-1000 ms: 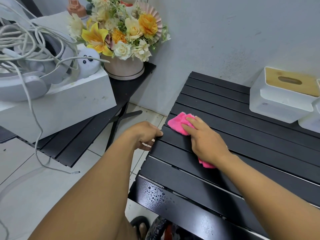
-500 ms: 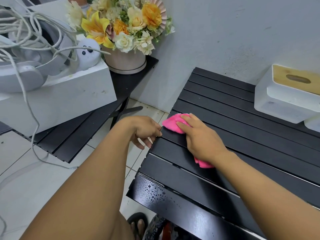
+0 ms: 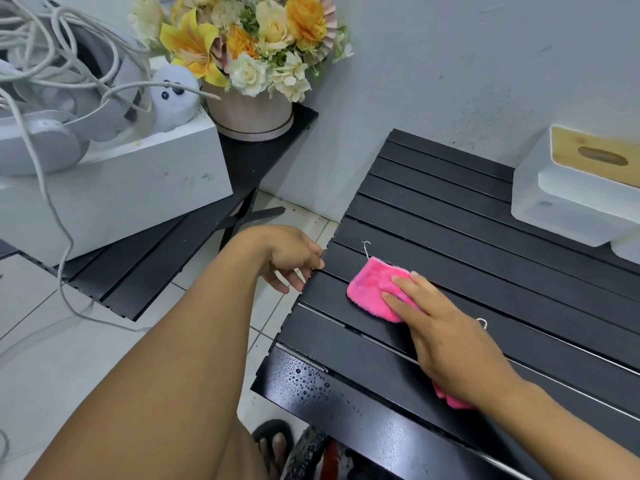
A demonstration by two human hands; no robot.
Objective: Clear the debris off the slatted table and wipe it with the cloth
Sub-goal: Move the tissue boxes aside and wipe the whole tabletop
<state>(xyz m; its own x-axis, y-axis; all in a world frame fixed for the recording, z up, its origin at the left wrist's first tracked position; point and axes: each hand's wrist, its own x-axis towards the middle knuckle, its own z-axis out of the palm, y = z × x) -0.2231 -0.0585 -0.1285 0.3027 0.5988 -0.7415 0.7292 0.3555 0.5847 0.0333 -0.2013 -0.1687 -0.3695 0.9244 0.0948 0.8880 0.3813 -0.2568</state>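
Cloth point(image 3: 374, 289), pink and fluffy, lies on the slatted table point(image 3: 450, 209) near its left edge, spread over the middle slats; a second bit of it shows at the wrist side of the right hand point(image 3: 446, 337). Right hand lies flat on top of the cloth, fingers straight and together, pressing it onto the slats, not curled round it. Left hand point(image 3: 291, 256) is at the table's left edge, thumb and fingertips touching the slat ends, fingers loosely bent; cannot tell whether they close round the edge or only rest against it. Thin pale thread point(image 3: 366, 247) lies on the slat just beyond the cloth's far corner, and another small thread point(image 3: 482, 322) lies beside the right hand. Water droplets point(image 3: 308, 379) bead on the nearest slat at the left front corner. White tissue box point(image 3: 571, 188) with a wooden lid sits on the far right of the table, against the wall. To the left, on a second, lower black table, stand a pot of flowers point(image 3: 249, 39) and a white box point(image 3: 114, 188) carrying tangled white cables point(image 3: 52, 74). Sandalled foot point(image 3: 273, 441) shows on the tiled floor below.
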